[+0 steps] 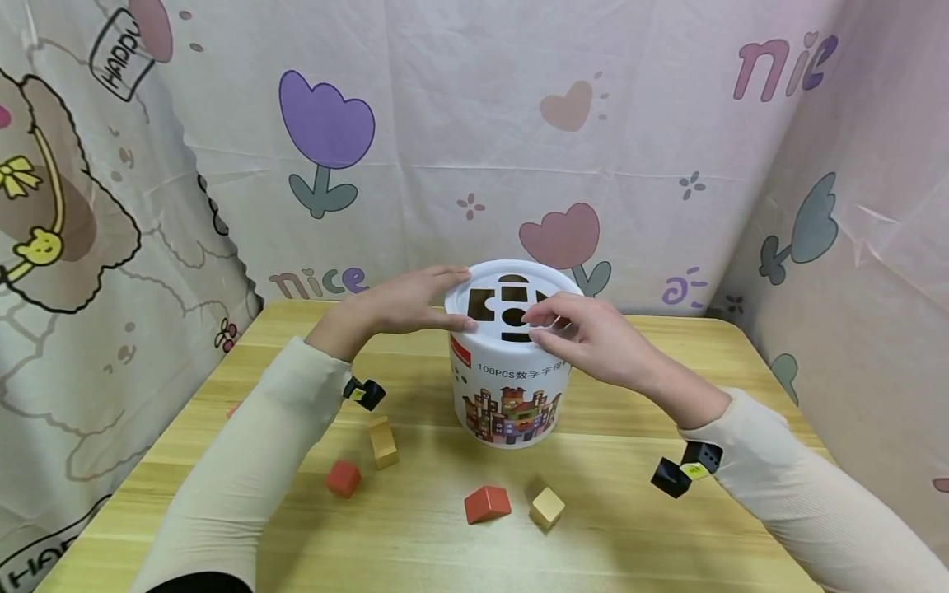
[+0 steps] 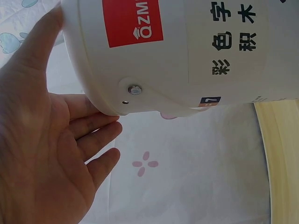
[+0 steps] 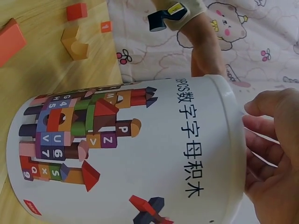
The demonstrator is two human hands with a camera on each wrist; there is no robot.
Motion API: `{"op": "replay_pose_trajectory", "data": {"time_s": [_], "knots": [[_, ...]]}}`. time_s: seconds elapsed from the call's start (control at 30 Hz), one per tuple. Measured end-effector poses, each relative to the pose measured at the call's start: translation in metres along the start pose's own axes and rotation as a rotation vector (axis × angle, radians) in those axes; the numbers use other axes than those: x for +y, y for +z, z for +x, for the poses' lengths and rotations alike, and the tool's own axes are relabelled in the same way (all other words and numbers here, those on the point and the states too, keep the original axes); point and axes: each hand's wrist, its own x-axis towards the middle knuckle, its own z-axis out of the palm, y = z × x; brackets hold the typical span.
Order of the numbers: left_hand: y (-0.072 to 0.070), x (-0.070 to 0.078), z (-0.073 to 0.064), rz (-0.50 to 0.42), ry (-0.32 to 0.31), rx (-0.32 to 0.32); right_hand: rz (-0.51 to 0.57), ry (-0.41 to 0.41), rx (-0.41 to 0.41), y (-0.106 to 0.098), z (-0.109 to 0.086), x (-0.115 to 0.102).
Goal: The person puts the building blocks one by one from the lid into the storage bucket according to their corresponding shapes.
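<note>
A white bucket (image 1: 511,395) stands upright, printed with a block castle and Chinese characters. Its white lid (image 1: 482,333) has several shaped cut-outs. My left hand (image 1: 400,305) rests against the lid's left rim, thumb on top; in the left wrist view its fingers (image 2: 100,140) are spread and fairly straight beside the bucket. Over the lid's right side is my right hand (image 1: 586,333), fingertips loosely bent close to the round cut-out. Nothing shows between its fingers. In the right wrist view the right hand (image 3: 275,154) curves behind the rim, which hides part of its fingertips.
In front of the bucket lie a red wedge-shaped block (image 1: 487,504) and a yellow block (image 1: 547,508). To the left are a red block (image 1: 343,478) and a notched yellow block (image 1: 382,442). A patterned curtain (image 1: 445,123) hangs behind the wooden table (image 1: 415,543).
</note>
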Motion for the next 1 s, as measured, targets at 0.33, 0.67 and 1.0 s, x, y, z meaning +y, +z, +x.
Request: {"op": "replay_pose_trajectory", "data": {"time_s": [0.33,0.67,1.0], "knots": [[0.000,0.000,0.000,0.007,0.013,0.005,-0.075,-0.056,0.039,-0.008,-0.015,-0.006],[-0.001,0.001,-0.001,-0.007,0.003,0.000,-0.049,-0.219,0.033,-0.009,-0.036,-0.002],[0.000,0.002,-0.002,0.010,0.000,0.001,0.021,-0.273,-0.099,0.001,-0.060,0.015]]}}
